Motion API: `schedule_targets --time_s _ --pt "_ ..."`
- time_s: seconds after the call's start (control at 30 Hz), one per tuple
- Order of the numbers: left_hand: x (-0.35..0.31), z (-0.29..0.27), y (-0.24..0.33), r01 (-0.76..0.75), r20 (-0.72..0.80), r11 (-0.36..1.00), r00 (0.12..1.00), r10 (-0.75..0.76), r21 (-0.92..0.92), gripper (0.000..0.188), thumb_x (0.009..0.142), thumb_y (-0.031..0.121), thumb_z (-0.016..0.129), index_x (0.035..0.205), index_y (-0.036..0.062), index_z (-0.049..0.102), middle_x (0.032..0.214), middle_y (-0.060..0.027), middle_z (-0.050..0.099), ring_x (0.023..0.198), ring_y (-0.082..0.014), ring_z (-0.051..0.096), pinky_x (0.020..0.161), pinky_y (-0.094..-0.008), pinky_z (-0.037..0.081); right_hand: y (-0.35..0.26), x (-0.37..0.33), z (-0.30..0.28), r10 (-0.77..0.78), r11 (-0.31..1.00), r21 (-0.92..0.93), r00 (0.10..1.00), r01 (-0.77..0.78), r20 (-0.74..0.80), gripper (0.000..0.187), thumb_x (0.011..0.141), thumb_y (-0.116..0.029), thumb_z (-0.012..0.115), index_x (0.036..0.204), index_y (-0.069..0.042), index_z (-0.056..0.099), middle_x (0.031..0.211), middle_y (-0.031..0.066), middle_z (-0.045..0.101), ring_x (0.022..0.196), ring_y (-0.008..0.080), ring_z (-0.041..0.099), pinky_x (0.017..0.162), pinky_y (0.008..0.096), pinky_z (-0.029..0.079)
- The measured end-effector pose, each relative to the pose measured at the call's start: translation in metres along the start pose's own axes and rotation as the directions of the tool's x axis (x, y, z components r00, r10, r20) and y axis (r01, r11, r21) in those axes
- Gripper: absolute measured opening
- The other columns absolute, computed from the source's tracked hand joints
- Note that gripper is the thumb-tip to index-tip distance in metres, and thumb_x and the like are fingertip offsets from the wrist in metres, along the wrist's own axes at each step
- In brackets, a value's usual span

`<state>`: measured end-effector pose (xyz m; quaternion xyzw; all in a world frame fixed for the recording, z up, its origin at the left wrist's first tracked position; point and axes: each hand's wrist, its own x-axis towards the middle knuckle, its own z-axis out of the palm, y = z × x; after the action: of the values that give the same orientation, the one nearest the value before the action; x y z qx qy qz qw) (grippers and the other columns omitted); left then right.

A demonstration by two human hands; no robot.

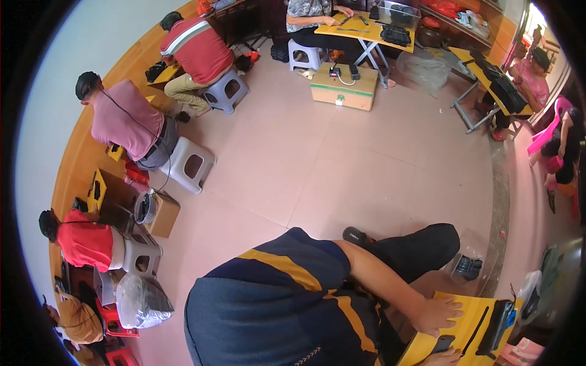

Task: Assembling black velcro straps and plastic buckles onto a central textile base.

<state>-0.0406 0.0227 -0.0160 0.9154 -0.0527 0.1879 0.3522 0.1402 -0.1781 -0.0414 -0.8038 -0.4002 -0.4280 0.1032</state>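
My left hand point(436, 314) lies flat on the yellow tabletop point(468, 305) at the lower right, palm down with fingers spread, holding nothing. My right hand point(444, 358) is partly cut off by the bottom edge; its visible fingers stretch over the tabletop beside a small dark rectangular piece point(443, 343). Past both hands lies a thin black strip point(475, 330). Beyond it, a longer black piece point(495, 329) rests along the far side of the table, with a small blue item point(511, 318) next to it.
A clear plastic container with black parts point(469, 267) stands on the floor near my knee. Other people sit on stools at small yellow tables along the left wall and at the back. A cardboard box point(342, 91) stands on the floor; a clear bag point(143, 300) is at lower left.
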Motion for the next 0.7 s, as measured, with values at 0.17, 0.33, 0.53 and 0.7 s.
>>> schedule_targets --time_s 0.17,0.33,0.53,0.7 --pt "-0.018 -0.027 -0.001 0.079 0.044 0.997 0.996 -0.079 -0.009 0.062 0.101 0.040 0.055 0.145 -0.0032 0.049 0.159 -0.0318 0.027 0.152 -0.0478 0.015 0.123 -0.0624 0.011 0.014 -0.014 -0.007 0.004 1.000 -0.002 1.000 -0.004 -0.006 0.051 0.107 -0.046 0.037 0.108 -0.003 0.065 0.097 0.0231 0.064 0.079 0.0445 0.062 0.066 0.0533 0.051" --pt "-0.034 -0.031 0.002 0.096 0.005 0.995 0.995 -0.096 -0.034 0.059 0.102 0.038 0.053 0.145 -0.0023 0.049 0.158 -0.0322 0.029 0.152 -0.0478 0.017 0.123 -0.0619 0.013 0.043 -0.038 -0.010 0.019 0.999 -0.028 1.000 -0.019 -0.021 0.050 0.107 -0.046 0.039 0.109 -0.004 0.066 0.098 0.0229 0.065 0.081 0.0438 0.062 0.067 0.0531 0.050" --pt "-0.048 -0.044 0.023 0.059 0.032 0.998 0.998 -0.059 -0.009 0.056 0.102 0.036 0.054 0.143 -0.0020 0.051 0.156 -0.0333 0.030 0.150 -0.0499 0.019 0.122 -0.0620 0.015 0.082 -0.072 -0.008 0.035 0.999 -0.036 0.998 -0.037 -0.045 0.048 0.106 -0.045 0.041 0.110 -0.004 0.066 0.099 0.0226 0.065 0.082 0.0431 0.063 0.068 0.0528 0.050" --pt "-0.045 -0.041 0.030 0.032 -0.002 0.999 0.999 -0.032 0.011 0.058 0.097 0.035 0.061 0.141 -0.0021 0.052 0.155 -0.0326 0.031 0.149 -0.0499 0.021 0.122 -0.0617 0.017 0.101 -0.091 -0.009 0.059 0.997 -0.052 0.997 -0.062 -0.052 0.047 0.106 -0.044 0.042 0.111 -0.004 0.066 0.099 0.0224 0.066 0.083 0.0424 0.063 0.069 0.0526 0.050"
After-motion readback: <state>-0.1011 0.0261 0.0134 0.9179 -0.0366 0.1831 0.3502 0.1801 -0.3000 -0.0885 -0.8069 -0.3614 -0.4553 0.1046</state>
